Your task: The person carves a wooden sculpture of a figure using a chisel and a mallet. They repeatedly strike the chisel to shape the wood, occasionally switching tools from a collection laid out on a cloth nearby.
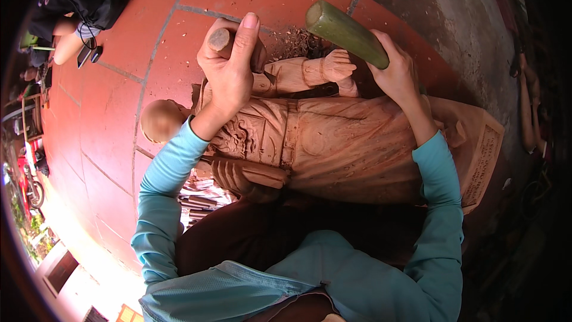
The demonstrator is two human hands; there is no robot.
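A carved wooden statue of a robed figure (333, 143) lies on its back in front of me, its head toward the left and its lettered base toward the right. Above the statue's chest, my left hand (229, 74) is closed around a chisel (221, 40). Only the round butt of its wooden handle shows; the blade is hidden behind my fist. My thumb points up beside it. My right hand (396, 71) grips a green club-shaped mallet (342, 30) by its narrower end, held over the statue's raised hand (338, 65). The mallet's thick end tilts up to the left, apart from the chisel.
Wood shavings (298, 42) lie on the red tiled floor (107, 125) beyond the statue. Several slim tools (199, 206) rest near my left knee. At the upper left sits another person (77, 18), with a phone (85, 53) by them. A red motorbike (30, 179) stands far left.
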